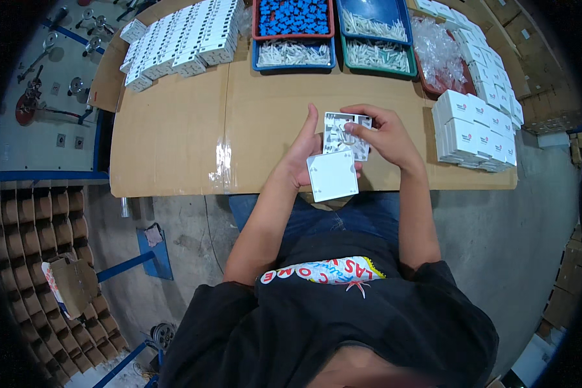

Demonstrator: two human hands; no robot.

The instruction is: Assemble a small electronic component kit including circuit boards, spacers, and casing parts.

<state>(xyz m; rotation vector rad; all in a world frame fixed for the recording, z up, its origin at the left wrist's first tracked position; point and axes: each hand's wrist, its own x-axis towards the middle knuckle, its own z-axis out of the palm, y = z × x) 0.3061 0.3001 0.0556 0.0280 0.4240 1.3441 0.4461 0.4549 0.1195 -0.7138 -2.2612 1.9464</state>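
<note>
Above the near edge of the cardboard-covered table, my left hand holds a square white plastic housing with its moulded inside facing up. Its thumb points up along the side, and the fingers wrap beneath. A plain white square cover overlaps the housing's lower edge, tilted slightly; whether the two are joined I cannot tell. My right hand grips the housing at its upper right, thumb pressed onto the inside and index finger along the top edge. Anything small under that thumb is hidden.
Trays at the far side hold blue parts, white slim parts and more white parts. A red tray of clear plastic bags stands right of them. White boxes are stacked at far left and right.
</note>
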